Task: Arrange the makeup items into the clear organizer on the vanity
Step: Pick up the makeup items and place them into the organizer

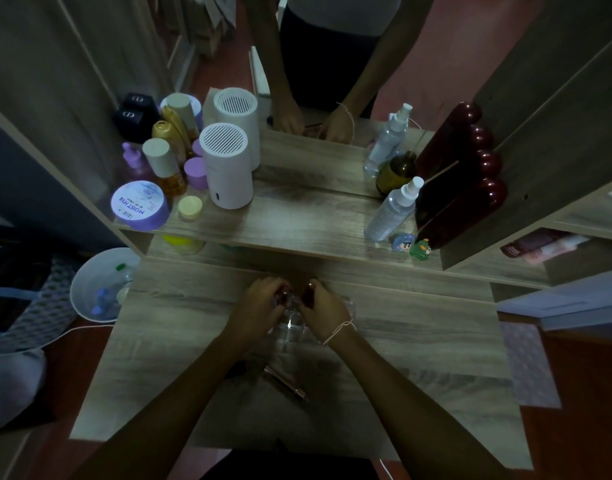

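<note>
Looks early on: both hands sit at the clear organizer [292,325] mid-frame on the tabletop [418,327], left hand [259,303] and right hand [320,304] each pinching a small dark-red item, while a rosy tube [285,382] lies loose lower down.

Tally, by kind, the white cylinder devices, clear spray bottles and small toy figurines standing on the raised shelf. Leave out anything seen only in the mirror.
White cylinder device: 1
Clear spray bottle: 1
Small toy figurines, one blue and one green: 2
Total: 4
</note>
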A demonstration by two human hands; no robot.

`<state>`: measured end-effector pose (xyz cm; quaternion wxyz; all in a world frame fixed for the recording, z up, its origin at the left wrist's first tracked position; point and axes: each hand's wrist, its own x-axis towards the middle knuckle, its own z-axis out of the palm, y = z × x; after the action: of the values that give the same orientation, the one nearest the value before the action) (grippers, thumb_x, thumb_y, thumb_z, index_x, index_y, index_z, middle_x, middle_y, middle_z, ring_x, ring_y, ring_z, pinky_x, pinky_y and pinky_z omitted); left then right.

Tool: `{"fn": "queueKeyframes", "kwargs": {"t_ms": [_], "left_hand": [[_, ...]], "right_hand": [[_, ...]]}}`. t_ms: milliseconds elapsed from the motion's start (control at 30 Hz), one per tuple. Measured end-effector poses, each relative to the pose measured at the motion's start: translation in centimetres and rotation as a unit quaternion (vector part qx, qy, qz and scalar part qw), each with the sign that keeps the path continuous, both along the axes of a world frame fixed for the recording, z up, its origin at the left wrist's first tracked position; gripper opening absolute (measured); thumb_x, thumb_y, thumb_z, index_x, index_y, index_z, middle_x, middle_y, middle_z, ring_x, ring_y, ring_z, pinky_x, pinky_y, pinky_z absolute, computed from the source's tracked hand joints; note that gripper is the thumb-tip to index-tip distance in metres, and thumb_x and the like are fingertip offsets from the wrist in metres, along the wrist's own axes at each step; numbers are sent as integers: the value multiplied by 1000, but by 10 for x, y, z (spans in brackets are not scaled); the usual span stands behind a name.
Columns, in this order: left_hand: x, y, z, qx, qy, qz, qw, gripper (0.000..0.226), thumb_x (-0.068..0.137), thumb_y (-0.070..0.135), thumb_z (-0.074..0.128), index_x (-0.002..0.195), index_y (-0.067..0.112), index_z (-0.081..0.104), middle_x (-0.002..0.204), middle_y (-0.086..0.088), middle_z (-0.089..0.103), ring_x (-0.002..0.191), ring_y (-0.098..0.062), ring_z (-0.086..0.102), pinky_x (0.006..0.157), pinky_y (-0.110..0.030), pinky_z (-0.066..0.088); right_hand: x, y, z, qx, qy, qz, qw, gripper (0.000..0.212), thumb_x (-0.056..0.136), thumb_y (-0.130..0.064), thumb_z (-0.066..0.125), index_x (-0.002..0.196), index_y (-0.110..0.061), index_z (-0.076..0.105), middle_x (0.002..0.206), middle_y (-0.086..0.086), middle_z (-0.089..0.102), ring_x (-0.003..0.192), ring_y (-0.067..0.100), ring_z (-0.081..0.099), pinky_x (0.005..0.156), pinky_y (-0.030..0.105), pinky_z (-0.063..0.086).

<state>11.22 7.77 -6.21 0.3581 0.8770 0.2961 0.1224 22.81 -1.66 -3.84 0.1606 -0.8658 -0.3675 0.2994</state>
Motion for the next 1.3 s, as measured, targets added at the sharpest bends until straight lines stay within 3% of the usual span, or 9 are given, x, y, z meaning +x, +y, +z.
{"fn": "queueKeyframes", "kwargs": {"t_ms": [233, 667, 900, 1167, 1300], "left_hand": [[-3, 2, 6, 9, -17, 5, 1000, 28, 77, 7, 68, 104, 8, 62, 103, -11, 64, 97, -26, 56, 82, -36, 45], [-10, -1, 9, -10, -65, 16, 998, 36, 73, 5, 72, 107, 9, 60, 103, -11, 62, 95, -22, 58, 82, -33, 47], [-23, -9, 9, -26, -87, 30, 995, 38, 78, 10, 69, 114, 13, 57, 111, -5, 59, 99, -14, 55, 83, -23, 41], [-25, -19, 12, -30, -83, 50, 995, 44, 82, 14, 67, 123, 11, 52, 120, -11, 56, 103, -20, 56, 85, -30, 44], [-28, -27, 15, -40, -104, 77, 991, 52, 82, 15, 67, 129, 10, 46, 126, -12, 53, 104, -21, 56, 87, -31, 45]], "right_hand": [[-1, 2, 5, -3, 1, 25, 1000, 36, 86, -25, 58, 120, -22, 47, 114, 15, 67, 103, 35, 64, 87, 47, 54], [-6, -7, 11, 33, -3, 16, 999, 28, 78, -22, 60, 104, -22, 49, 100, 13, 71, 96, 36, 66, 81, 48, 54], [-8, -22, 11, 64, -20, 14, 998, 30, 80, -20, 61, 109, -20, 52, 97, 9, 73, 92, 32, 68, 82, 41, 54], [-10, -33, 21, 108, -7, 8, 994, 34, 80, -19, 63, 113, -18, 53, 98, 11, 73, 95, 33, 68, 85, 44, 53], [-13, -44, 23, 143, -11, 2, 990, 35, 81, -19, 62, 115, -17, 53, 93, 12, 71, 86, 35, 67, 77, 45, 55]]}}
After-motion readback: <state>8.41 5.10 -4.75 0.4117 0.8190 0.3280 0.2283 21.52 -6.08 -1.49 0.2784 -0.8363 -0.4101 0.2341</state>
